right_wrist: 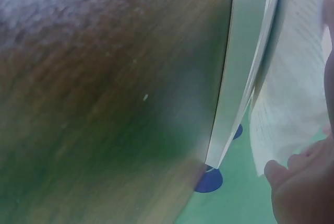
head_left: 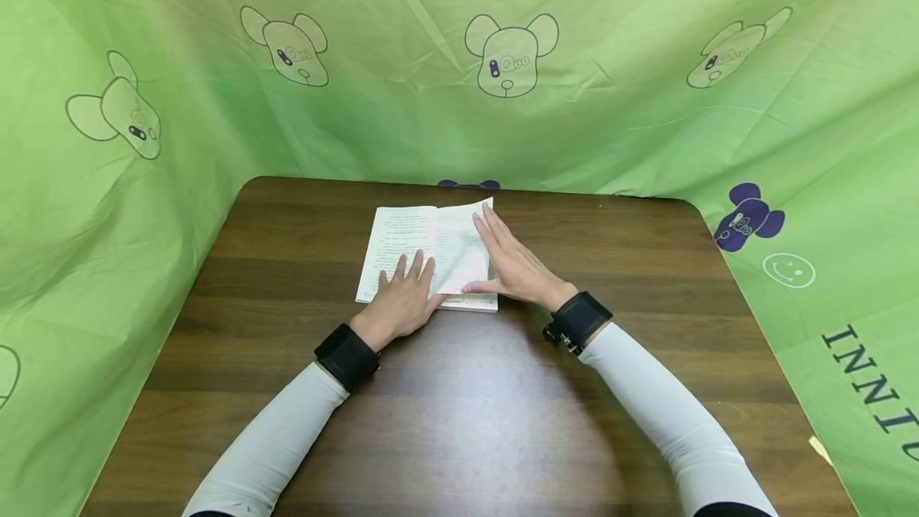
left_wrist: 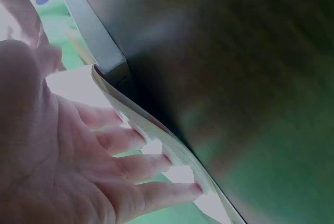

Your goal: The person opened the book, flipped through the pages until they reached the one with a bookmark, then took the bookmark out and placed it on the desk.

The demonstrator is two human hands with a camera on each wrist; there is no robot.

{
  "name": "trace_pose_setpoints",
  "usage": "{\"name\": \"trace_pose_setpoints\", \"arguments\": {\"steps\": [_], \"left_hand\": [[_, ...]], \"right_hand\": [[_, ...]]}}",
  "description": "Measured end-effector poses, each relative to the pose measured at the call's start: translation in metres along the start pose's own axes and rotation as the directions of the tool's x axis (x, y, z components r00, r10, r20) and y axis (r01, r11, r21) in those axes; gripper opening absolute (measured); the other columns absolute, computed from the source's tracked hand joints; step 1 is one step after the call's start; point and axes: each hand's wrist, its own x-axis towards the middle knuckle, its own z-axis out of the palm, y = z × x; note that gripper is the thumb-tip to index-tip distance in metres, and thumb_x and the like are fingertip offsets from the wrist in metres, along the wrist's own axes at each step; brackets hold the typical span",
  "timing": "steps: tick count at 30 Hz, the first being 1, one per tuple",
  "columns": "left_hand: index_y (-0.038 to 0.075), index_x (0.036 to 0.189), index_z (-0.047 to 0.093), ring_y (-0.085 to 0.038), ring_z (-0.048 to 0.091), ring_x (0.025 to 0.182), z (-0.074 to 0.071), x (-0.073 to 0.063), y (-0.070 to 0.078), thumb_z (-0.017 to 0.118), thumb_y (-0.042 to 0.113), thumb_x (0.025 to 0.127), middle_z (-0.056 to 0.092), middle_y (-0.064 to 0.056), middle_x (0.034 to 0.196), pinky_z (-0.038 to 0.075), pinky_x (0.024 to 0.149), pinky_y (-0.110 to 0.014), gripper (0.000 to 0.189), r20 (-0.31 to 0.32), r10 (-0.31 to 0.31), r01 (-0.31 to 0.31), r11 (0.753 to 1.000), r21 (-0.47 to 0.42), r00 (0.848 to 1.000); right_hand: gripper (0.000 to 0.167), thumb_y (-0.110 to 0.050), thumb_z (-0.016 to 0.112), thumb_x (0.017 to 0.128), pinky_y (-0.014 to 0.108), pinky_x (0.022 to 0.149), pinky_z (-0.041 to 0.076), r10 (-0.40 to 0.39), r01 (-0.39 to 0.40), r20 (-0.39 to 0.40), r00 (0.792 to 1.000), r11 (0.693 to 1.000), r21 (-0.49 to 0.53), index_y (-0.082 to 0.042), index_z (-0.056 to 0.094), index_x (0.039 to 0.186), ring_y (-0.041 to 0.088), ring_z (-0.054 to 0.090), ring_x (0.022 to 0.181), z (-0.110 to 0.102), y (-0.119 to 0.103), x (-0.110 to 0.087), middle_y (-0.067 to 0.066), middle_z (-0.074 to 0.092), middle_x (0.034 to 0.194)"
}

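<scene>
An open book [head_left: 402, 230] lies on the wooden table, with printed text on both sides. My left hand [head_left: 404, 300] rests on the lower part of the left page, fingers spread and straight. In the left wrist view, its fingers press along a thin stack of leaves [left_wrist: 156, 130]. A single leaf [head_left: 459, 242] on the right side stands raised off the thick page block [right_wrist: 237, 67]. My right hand [head_left: 520, 266] touches this leaf's outer edge, fingers extended toward its top corner and thumb near the bottom corner. The leaf's far side is hidden.
The dark brown table [head_left: 467, 421] extends around the book on all sides. A green cloth [head_left: 402, 102] printed with bear heads hangs behind and beside the table. A small pale scrap [head_left: 821, 451] is at the right edge. Black bands [head_left: 348, 357] circle both wrists.
</scene>
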Motion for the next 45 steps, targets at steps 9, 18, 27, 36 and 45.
{"name": "trace_pose_setpoints", "arguments": {"steps": [9, 18, 27, 36, 45], "left_hand": [[0.000, 0.168, 0.020, -0.049, 0.017, 0.159, 0.000, 0.001, -0.003, 0.032, 0.032, 0.115, 0.016, -0.023, 0.175, 0.029, 0.115, -0.077, 0.063, 0.013, 0.005, -0.005, 0.999, -0.035, 1.000], [-0.007, 0.166, 0.018, -0.046, 0.021, 0.159, 0.000, 0.001, -0.007, 0.035, 0.027, 0.111, 0.021, -0.023, 0.173, 0.030, 0.115, -0.075, 0.067, -0.018, -0.001, 0.000, 0.996, -0.085, 1.000], [-0.016, 0.161, 0.021, -0.046, 0.025, 0.158, -0.003, 0.000, -0.012, 0.039, 0.024, 0.109, 0.027, -0.030, 0.169, 0.033, 0.116, -0.073, 0.069, -0.050, 0.004, -0.011, 0.992, -0.125, 0.999], [-0.018, 0.159, 0.025, -0.048, 0.048, 0.144, -0.006, -0.001, -0.015, 0.044, 0.023, 0.106, 0.042, -0.036, 0.158, 0.042, 0.110, -0.068, 0.069, -0.151, -0.059, 0.015, 0.961, -0.275, 0.987], [-0.023, 0.155, 0.021, -0.057, 0.070, 0.102, -0.006, -0.002, -0.020, 0.059, 0.020, 0.104, 0.059, -0.047, 0.129, 0.057, 0.087, -0.062, 0.077, -0.256, -0.135, 0.053, 0.951, -0.306, 0.957]], "right_hand": [[0.140, -0.052, 0.088, 0.085, 0.049, 0.130, 0.013, 0.103, -0.108, 0.070, 0.992, 0.991, 0.079, 0.005, -0.012, 0.165, 0.029, -0.012, 0.163, 0.001, 0.000, -0.005, 0.020, -0.024, 0.173], [0.133, -0.056, 0.083, 0.088, 0.047, 0.130, 0.013, 0.133, -0.145, 0.186, 0.974, 0.988, 0.052, 0.008, -0.003, 0.165, 0.035, -0.003, 0.164, 0.008, 0.002, -0.010, 0.027, -0.009, 0.174], [0.125, -0.057, 0.079, 0.091, 0.047, 0.130, 0.013, 0.145, -0.163, 0.269, 0.952, 0.986, 0.044, 0.008, 0.004, 0.166, 0.036, 0.004, 0.164, 0.010, 0.001, -0.011, 0.027, -0.002, 0.174], [0.119, -0.055, 0.078, 0.093, 0.048, 0.130, 0.013, 0.137, -0.154, 0.288, 0.948, 0.987, 0.037, 0.011, 0.011, 0.165, 0.039, 0.006, 0.163, 0.008, -0.001, -0.011, 0.031, 0.003, 0.173], [0.118, -0.054, 0.079, 0.092, 0.050, 0.130, 0.013, 0.132, -0.151, 0.288, 0.949, 0.988, 0.044, 0.012, 0.013, 0.164, 0.041, 0.008, 0.163, 0.006, -0.002, -0.010, 0.033, 0.007, 0.172]]}}
